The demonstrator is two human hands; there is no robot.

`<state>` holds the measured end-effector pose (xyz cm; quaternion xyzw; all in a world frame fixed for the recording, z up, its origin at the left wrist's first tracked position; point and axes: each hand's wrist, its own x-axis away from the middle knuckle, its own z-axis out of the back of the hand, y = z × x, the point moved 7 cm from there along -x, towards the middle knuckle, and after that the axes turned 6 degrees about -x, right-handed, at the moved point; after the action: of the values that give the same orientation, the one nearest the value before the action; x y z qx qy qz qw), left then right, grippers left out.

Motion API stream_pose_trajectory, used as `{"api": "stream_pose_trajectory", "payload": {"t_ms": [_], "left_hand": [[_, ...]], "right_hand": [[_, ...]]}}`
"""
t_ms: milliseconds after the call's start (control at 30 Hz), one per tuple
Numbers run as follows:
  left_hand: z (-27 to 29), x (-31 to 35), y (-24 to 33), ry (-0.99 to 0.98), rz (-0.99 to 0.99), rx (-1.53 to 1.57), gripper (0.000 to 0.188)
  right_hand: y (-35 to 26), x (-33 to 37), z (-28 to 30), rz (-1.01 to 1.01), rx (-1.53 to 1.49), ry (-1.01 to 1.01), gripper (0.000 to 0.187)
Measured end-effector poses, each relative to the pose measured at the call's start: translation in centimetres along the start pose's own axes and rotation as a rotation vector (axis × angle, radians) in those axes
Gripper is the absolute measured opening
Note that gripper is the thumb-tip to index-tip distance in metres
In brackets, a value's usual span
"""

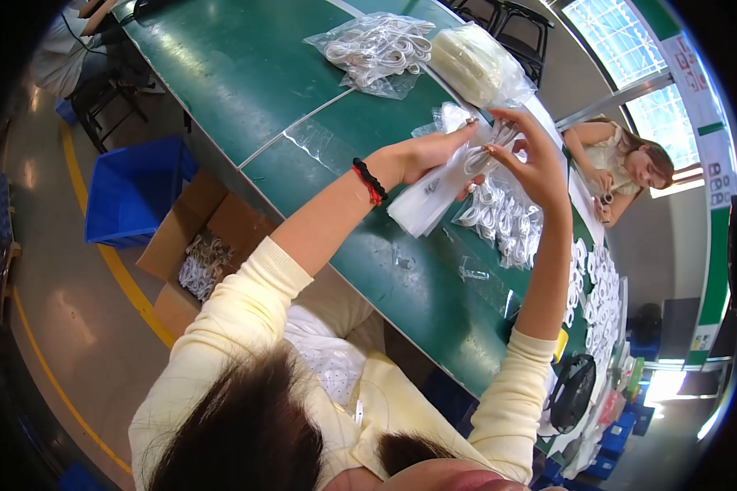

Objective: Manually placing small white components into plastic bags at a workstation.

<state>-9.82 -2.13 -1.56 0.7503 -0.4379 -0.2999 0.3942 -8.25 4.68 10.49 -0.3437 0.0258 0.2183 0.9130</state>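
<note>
My left hand (428,154) is closed on a narrow translucent plastic bag (424,203), which slants down over the green table. At the bag's upper end, my right hand (540,159) pinches a coiled white cable (504,135) between thumb and fingers. The coil overlaps the bag's upper end; whether it is inside is unclear. Just beneath my hands, several coiled white cables (508,221) lie on clear plastic. Some of my left fingers are hidden behind the bag.
The green table (221,74) bears a bag of white cables (377,49) and a stack of clear bags (477,64). More coils (602,295) lie to the right. A co-worker (618,168) sits opposite. At left are a cardboard box (172,303) and a blue bin (123,196).
</note>
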Motion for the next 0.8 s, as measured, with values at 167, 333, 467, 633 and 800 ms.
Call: {"api": "stream_pose_trajectory", "payload": {"t_ms": [167, 333, 467, 633, 800], "left_hand": [[0.5, -0.1, 0.4, 0.073, -0.021, 0.040, 0.056], [0.7, 0.7, 1.5, 0.195, -0.077, -0.013, 0.059], [1.0, 0.3, 1.3, 0.200, -0.096, -0.002, 0.060], [1.2, 0.1, 0.8, 0.197, -0.088, -0.016, 0.060], [1.2, 0.0, 0.8, 0.189, -0.068, -0.024, 0.058]], "right_hand": [[0.0, 0.4, 0.0, -0.042, 0.121, 0.272, 0.043], [-1.5, 1.3, -1.1, 0.226, 0.348, 0.210, 0.022], [-1.1, 1.3, -1.3, 0.189, 0.324, 0.203, 0.017], [-1.5, 1.5, -1.7, 0.187, 0.359, 0.157, 0.013], [-2.2, 1.5, -1.0, 0.169, 0.246, 0.196, 0.011]]}}
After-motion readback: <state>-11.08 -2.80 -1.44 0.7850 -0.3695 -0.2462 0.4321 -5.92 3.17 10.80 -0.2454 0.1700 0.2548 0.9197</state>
